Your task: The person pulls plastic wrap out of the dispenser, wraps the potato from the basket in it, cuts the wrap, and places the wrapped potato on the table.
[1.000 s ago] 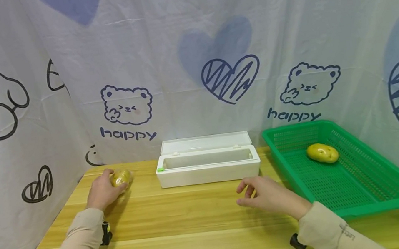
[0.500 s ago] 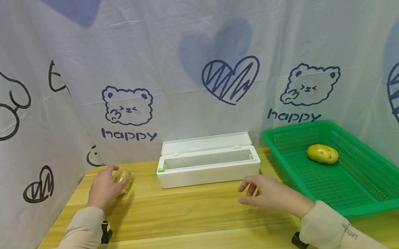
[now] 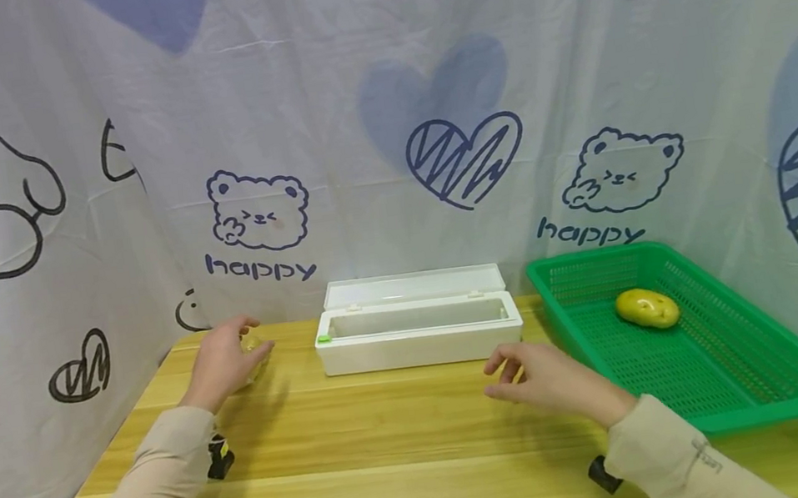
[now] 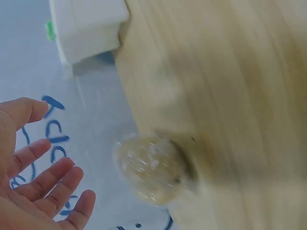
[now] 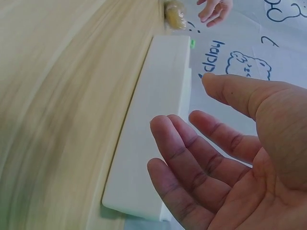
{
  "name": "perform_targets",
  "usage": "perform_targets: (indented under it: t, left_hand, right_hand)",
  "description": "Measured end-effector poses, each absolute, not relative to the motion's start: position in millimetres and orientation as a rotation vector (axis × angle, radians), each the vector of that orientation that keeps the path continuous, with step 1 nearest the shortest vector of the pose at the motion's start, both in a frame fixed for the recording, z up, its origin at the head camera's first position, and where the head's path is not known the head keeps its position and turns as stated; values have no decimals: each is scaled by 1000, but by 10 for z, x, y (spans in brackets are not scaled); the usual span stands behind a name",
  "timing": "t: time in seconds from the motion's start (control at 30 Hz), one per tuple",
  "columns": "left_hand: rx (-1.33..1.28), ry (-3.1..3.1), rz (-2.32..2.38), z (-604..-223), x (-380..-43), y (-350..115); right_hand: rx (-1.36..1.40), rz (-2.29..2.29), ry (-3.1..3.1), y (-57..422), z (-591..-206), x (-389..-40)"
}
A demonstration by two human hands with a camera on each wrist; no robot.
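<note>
Just then, the rounded yellow potato in clear, glossy plastic film [image 4: 151, 167] was sitting by itself on the pale wood-grain table [image 3: 363, 439], toward the far left, close to the back edge. And off it came the left hand [image 3: 221, 363]! Half a second earlier those fingers were about the potato; now they had lifted up and away, relaxed and spread, with a plain gap below in the left wrist view. That meant, by the look of it, the release was done and the wrapped piece stood free.

Beside it, some way to the right, was the long white plastic box [image 3: 420, 349], its white hinged lid [image 3: 411, 286] raised behind and a small bright-green tab [image 3: 323, 339] at its left end. The right hand [image 3: 552, 380] hovered before the box's right end, fingers loosely bent, holding nothing, hardly shifted over that second.

Farther right lay the green rectangular mesh plastic basket [image 3: 719, 379], with one smooth, oblong yellow potato without visible film [image 3: 646, 308] inside, untouched. Behind everything hung the white printed curtain [image 3: 357, 221].
</note>
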State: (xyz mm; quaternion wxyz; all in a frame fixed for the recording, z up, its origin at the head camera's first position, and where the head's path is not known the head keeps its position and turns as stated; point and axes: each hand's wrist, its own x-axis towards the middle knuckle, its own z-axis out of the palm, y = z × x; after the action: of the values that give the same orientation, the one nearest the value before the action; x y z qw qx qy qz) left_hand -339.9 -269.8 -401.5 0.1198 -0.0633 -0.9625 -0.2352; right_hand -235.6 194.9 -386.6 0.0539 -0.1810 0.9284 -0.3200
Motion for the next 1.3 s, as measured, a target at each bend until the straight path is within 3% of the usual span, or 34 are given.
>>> perform_targets:
  t: [0.4, 0.83, 1.3]
  left_hand:
    - [-435, -2854, -754, -3824, -3390, -2316]
    - [-675, -2914, -677, -3815, -3570, -2054]
    - [-713, -2965, -642, -3898, -3771, -1943]
  right_hand:
    - [-484, -921, 2883, 2111, -3719, -2560]
    - [-343, -788, 2964, 2215, -3490, -3019]
    - [-238, -553, 3052, 2181, -3648, -3384]
